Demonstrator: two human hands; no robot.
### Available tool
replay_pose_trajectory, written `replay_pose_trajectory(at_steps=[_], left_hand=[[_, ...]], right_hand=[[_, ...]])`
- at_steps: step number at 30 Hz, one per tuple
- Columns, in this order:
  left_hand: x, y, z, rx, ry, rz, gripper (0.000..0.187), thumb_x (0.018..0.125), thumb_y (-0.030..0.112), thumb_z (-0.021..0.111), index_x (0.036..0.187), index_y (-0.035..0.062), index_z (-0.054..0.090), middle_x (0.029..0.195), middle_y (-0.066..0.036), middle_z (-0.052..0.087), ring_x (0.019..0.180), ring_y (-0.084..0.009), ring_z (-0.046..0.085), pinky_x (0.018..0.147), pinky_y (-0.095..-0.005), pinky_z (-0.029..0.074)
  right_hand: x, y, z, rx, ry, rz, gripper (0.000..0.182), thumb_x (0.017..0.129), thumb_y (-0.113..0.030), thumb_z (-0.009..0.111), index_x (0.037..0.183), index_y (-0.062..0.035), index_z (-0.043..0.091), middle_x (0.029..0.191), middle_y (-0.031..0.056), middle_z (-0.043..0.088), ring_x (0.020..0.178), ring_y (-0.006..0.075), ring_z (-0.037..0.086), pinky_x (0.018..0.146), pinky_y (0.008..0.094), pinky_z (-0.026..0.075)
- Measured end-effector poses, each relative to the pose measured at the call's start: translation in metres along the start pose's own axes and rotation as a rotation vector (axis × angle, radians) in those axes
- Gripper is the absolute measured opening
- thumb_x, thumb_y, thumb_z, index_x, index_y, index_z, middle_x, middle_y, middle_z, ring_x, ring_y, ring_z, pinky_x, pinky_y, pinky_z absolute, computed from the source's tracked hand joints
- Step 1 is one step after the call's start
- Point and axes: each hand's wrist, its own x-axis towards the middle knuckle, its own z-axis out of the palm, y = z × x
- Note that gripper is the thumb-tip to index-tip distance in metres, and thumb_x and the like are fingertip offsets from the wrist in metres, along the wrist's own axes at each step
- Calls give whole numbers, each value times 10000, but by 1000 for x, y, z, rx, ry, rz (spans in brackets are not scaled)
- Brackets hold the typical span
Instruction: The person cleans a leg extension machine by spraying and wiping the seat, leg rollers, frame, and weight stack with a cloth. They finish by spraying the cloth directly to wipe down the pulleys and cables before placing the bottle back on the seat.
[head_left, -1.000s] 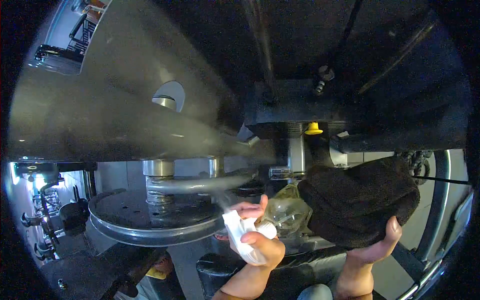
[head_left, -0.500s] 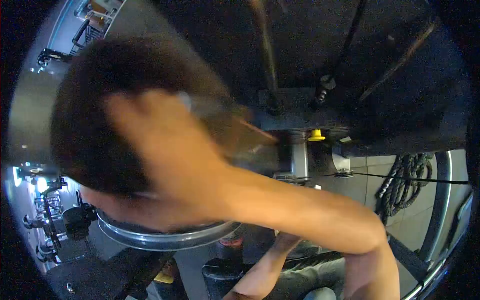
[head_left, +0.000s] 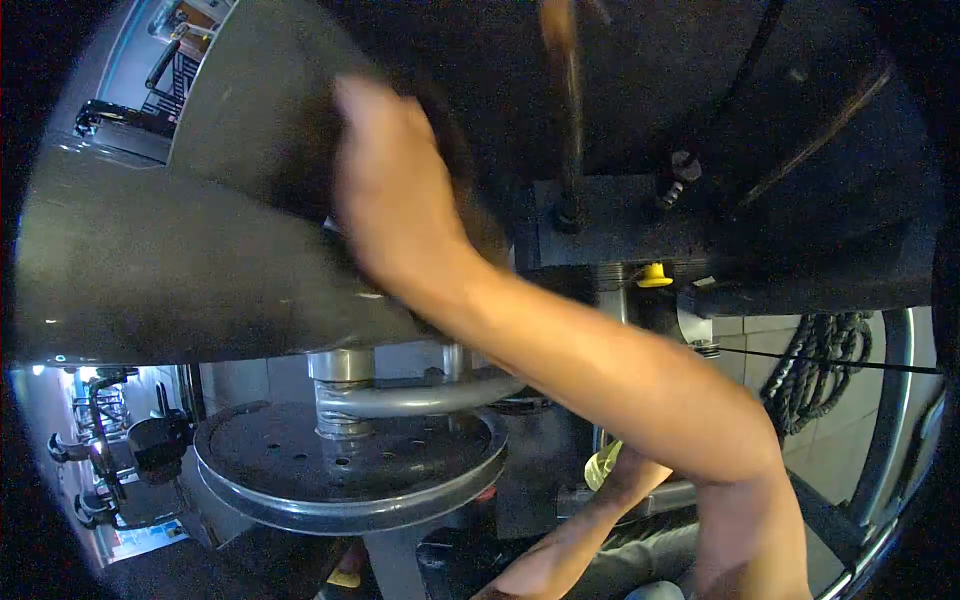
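My right hand (head_left: 385, 160) is raised at upper left of centre in front of a smooth dark-grey curved panel (head_left: 140, 260). Motion smears its fingers, and a dark blur lies beside them. Low in the view, my left hand (head_left: 645, 468) is mostly covered by my right forearm. Next to it shows a crumpled yellow-green piece (head_left: 602, 466). Below the panel lies a large dark pulley wheel (head_left: 350, 510) with a shiny grooved rim and small holes. A thick grey bent tube (head_left: 430, 398) passes above the wheel.
Overhead is a dark underside with a threaded bolt (head_left: 678, 180), a long rod (head_left: 572, 110) and a yellow knob (head_left: 655, 275). A taut black cable (head_left: 830, 358) runs right past a coiled thick rope (head_left: 822, 365). A curved metal frame (head_left: 893, 410) stands at the right edge.
My right hand has moved up and to the right. A large dark, blurred rounded shape with a skin-coloured lower edge has gone from the left, uncovering the panel, tube and pulley wheel.
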Motion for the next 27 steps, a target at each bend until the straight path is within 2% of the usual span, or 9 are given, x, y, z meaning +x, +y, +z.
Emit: replay_pose_trajectory(at_steps=[1, 4, 5, 8, 10, 16, 21, 23, 27], left_hand=[[-3, -1, 2, -3, -8, 6, 296, 880, 247, 595, 1033, -5, 571, 977, -179, 592, 864, -353, 576, 718, -431, 452], [-13, -4, 4, -9, -22, 5, 300, 880, 248, 595, 1041, -4, 569, 982, -181, 591, 871, -355, 575, 726, -433, 450], [-13, -7, 3, -13, -27, 2, 302, 880, 249, 595, 1043, -4, 568, 984, -181, 591, 873, -356, 574, 728, -434, 450], [-18, -8, 5, -24, -33, -6, 306, 881, 250, 595, 1051, -3, 567, 989, -183, 591, 881, -358, 573, 735, -436, 449], [-22, -8, 7, -24, -49, -3, 309, 881, 250, 595, 1057, -2, 565, 993, -184, 590, 885, -359, 572, 740, -437, 448], [-34, -3, 15, -37, -76, 4, 319, 881, 253, 595, 1073, 0, 562, 1004, -187, 589, 900, -363, 569, 754, -441, 445], [-34, -2, 21, -53, -83, 5, 328, 881, 255, 595, 1086, 1, 559, 1013, -189, 588, 912, -366, 566, 765, -444, 443], [-37, -1, 21, -56, -88, 12, 331, 881, 255, 595, 1092, 2, 558, 1016, -190, 588, 916, -368, 565, 770, -446, 442], [-44, 1, 20, -69, -121, 20, 338, 882, 257, 595, 1102, 3, 555, 1023, -192, 587, 926, -370, 563, 780, -448, 440]], right_hand=[[27, -15, 16, -323, 190, -513, 194, 758, -100, 529, 926, -20, 583, 929, 216, 600, 895, 384, 562, 806, 460, 423], [89, -25, 56, -248, 304, -721, 243, 865, -195, 532, 1054, -43, 540, 1002, 200, 546, 988, 362, 517, 867, 482, 402], [93, -3, 56, -336, 319, -886, 364, 914, -216, 505, 1229, -40, 459, 1188, 235, 469, 1138, 366, 450, 952, 469, 376], [83, 21, 40, -525, 349, -975, 369, 927, -253, 521, 1217, -27, 496, 1151, 247, 509, 1106, 393, 490, 954, 487, 394], [77, 57, 36, -506, 453, -873, 271, 876, -293, 546, 937, -49, 648, 832, 203, 644, 877, 376, 594, 848, 510, 424], [-34, 142, -11, -513, -157, 486, 413, 913, -341, 513, 1087, 27, 578, 1065, 285, 611, 1067, 457, 544, 941, 478, 425], [-17, 136, -7, -300, 289, 412, 404, 810, -191, 596, 1091, 96, 554, 1031, 291, 626, 1008, 403, 608, 891, 434, 465], [21, 66, 4, -115, 290, 475, 453, 776, -201, 606, 1123, 85, 555, 1032, 255, 642, 999, 350, 625, 854, 418, 489], [33, 13, -6, -42, -12, -94, 433, 942, -195, 522, 1313, 14, 447, 1244, 284, 487, 1147, 447, 482, 963, 492, 416]])
